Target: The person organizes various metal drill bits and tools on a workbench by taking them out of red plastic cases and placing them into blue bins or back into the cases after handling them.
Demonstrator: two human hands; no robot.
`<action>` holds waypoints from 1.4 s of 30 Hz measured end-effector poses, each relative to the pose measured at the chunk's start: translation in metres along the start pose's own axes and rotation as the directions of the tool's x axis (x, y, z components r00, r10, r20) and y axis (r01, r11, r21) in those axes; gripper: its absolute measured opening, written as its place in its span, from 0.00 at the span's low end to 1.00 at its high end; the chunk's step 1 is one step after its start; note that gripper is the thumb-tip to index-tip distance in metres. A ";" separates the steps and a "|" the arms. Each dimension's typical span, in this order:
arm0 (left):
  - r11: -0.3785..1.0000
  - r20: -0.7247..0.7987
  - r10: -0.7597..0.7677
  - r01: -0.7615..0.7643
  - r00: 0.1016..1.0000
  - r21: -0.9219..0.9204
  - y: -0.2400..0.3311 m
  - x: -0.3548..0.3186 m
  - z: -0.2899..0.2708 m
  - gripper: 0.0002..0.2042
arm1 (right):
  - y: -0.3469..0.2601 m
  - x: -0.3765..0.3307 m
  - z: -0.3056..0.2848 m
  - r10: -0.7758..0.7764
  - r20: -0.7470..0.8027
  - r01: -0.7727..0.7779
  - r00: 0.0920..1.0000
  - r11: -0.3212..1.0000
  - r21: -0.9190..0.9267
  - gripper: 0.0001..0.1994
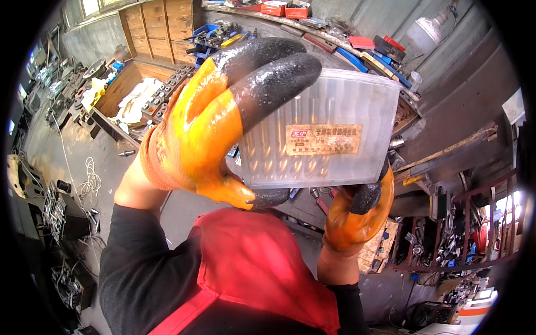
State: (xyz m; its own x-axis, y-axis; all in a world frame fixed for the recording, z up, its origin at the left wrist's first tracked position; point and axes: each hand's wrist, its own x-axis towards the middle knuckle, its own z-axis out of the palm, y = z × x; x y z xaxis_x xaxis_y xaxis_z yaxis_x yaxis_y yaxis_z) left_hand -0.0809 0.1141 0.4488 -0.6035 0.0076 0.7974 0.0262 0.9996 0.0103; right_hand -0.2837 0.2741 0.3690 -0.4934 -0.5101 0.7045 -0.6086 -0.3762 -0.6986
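Observation:
Held up close in front of me is a flat, translucent plastic case (373, 111). Several slim, brassy metal bits show faintly through it in a row, but I cannot tell their exact kind. A tan label (324, 139) with a red mark sits on its face. My left hand (209, 128), in an orange glove with black fingertips, grips the left side, fingers over the upper part and thumb at the lower edge. From below, my right hand (360, 215), gloved alike, closes on the lower right corner; some of its fingers are hidden behind the case.
Behind lies a cluttered workbench with red boxes (273, 8) and blue bins (207, 34). An open wooden crate (114, 92) stands at the left, with metal tool holders (162, 92) beside it. Cables (89, 177) lie on the floor. A lamp (429, 30) hangs at the upper right.

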 end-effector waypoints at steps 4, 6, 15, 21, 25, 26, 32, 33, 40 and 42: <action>0.993 0.075 -0.067 0.074 0.995 -0.095 -0.008 -0.023 0.025 0.51 | 0.014 0.000 -0.004 -0.172 0.104 0.187 0.980 0.969 -0.161 0.21; 0.955 0.135 -0.155 0.183 0.979 -0.232 -0.008 -0.051 0.057 0.53 | 0.034 -0.015 0.003 -0.059 0.094 0.067 0.994 0.995 -0.077 0.21; -0.274 0.765 -0.549 0.792 0.337 -0.546 -0.003 -0.206 0.197 0.36 | 0.141 -0.103 0.035 0.718 0.392 -0.818 0.575 0.516 0.255 0.18; -0.755 0.766 -0.448 0.264 0.461 -0.600 -0.087 -0.174 0.215 0.31 | 0.148 -0.069 0.076 0.662 0.403 -0.767 0.632 0.610 0.201 0.16; 0.480 0.098 -0.767 0.668 0.635 -0.569 -0.221 -0.121 0.185 0.33 | 0.179 -0.064 0.093 0.750 0.378 -0.838 0.542 0.515 0.179 0.18; 0.577 0.011 -0.742 0.647 0.670 -0.499 -0.253 -0.103 0.166 0.32 | 0.168 -0.052 0.106 0.770 0.345 -0.840 0.537 0.528 0.128 0.18; 0.714 -0.407 -0.541 0.657 0.737 0.242 -0.495 -0.048 0.152 0.36 | 0.213 -0.059 0.135 0.845 0.204 -0.834 0.494 0.528 -0.164 0.17; 0.688 -0.403 -0.548 0.669 0.732 0.280 -0.528 -0.029 0.151 0.43 | 0.213 -0.056 0.143 0.885 0.152 -0.868 0.440 0.463 -0.181 0.17; 0.365 -0.179 -0.814 0.726 0.553 0.583 -0.670 0.036 0.209 0.34 | 0.267 -0.085 0.166 0.784 0.135 -0.707 0.606 0.608 -0.361 0.16; 0.427 -0.181 -0.779 0.720 0.600 0.547 -0.673 0.040 0.220 0.32 | 0.276 -0.093 0.169 0.781 0.119 -0.694 0.613 0.604 -0.393 0.16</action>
State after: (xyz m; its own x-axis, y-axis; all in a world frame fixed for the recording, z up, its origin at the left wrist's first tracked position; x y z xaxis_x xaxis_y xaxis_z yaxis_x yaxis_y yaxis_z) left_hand -0.2985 -0.5525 0.3410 -0.2378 -0.7794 0.5797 -0.8595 0.4468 0.2481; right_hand -0.3011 0.0871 0.0895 -0.7041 -0.6983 -0.1289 -0.2692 0.4304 -0.8616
